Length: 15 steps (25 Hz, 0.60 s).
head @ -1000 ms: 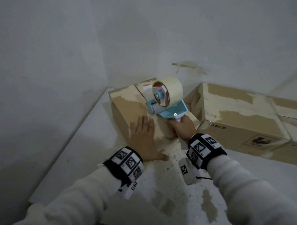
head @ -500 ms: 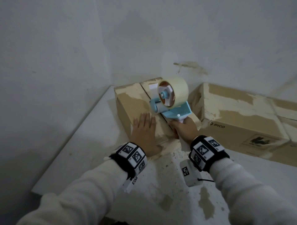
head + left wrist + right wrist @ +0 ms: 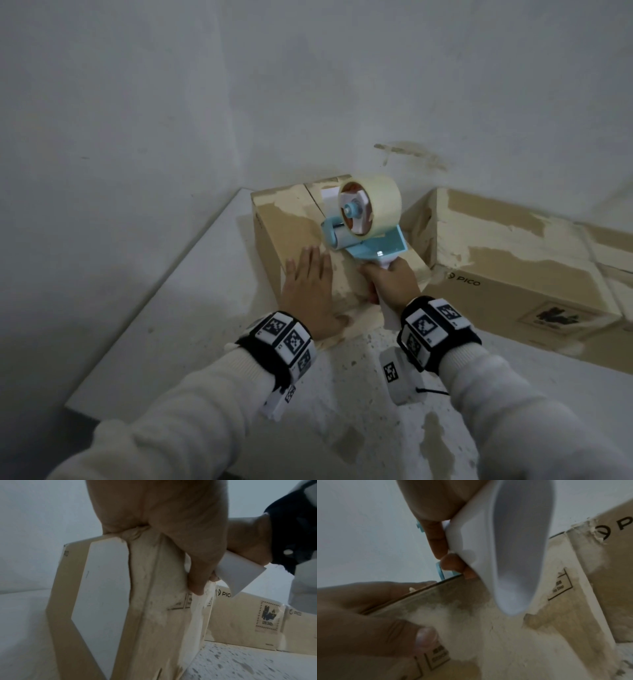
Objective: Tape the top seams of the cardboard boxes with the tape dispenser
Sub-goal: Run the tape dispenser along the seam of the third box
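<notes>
Item 1, tape dispenser: blue frame, white handle, cream roll. It stands on the top of the small cardboard box, its roller on the centre seam, at about 12 o'clock from the hands. Over the last second it has travelled along the seam away from the person, toward the box's far edge by the wall. Judged meaning: the tape run on this box is under way and some seam beyond the roller is still to cover.

Item 2, right hand: fingers curled tight round the dispenser's white handle, as the right wrist view confirms. Grip unchanged across the second; the hand has followed the tool forward.

Item 3, left hand: flat, fingers straight and lying close together, palm pressed on the box top at 9 o'clock of the dispenser, thumb over the near edge. It has held this bracing place while the box appears to have kept its place on the table.

Item 4, large cardboard box: at 3 o'clock of the small box, just beside it, printed PICO on its front. It has not moved. Old torn patches mark its top; whether its seam already carries fresh tape cannot be told.

Item 5, white table: bears both boxes, speckled with torn scraps near the wrists.
</notes>
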### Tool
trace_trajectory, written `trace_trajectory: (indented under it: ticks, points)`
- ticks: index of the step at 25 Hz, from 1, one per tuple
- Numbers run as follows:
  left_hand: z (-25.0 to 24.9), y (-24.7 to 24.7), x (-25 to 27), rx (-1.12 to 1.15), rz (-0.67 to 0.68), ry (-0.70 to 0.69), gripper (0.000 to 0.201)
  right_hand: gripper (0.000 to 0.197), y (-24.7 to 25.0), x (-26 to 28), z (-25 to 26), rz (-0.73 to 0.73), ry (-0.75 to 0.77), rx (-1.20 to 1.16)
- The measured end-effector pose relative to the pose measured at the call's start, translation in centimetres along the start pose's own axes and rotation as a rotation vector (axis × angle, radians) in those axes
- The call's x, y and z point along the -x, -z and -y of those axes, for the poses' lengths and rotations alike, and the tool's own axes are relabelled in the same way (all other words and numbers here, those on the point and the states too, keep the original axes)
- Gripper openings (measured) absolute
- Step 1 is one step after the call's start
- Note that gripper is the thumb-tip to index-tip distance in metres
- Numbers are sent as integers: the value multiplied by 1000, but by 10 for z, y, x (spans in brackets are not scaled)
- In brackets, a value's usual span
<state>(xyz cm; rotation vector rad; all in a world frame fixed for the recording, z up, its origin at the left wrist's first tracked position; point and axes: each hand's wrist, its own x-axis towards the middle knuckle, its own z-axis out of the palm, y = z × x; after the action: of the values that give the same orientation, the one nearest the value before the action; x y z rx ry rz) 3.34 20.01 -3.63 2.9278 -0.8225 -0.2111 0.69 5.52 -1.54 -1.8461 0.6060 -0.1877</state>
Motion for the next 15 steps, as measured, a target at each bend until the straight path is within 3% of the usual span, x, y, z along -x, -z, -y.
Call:
trace_trajectory:
  ticks: [6,11,15]
  points:
    - [-2,-4,-1,-7,0,27,111,30,15,22,2,53,-4,35]
    - [-2,-4,-1,-13,-28,26,110,8,47,64,-23,64,11,-40]
    - [-9,4,-1,-43,39,51,115,8,55,81,-29,81,-20,-65]
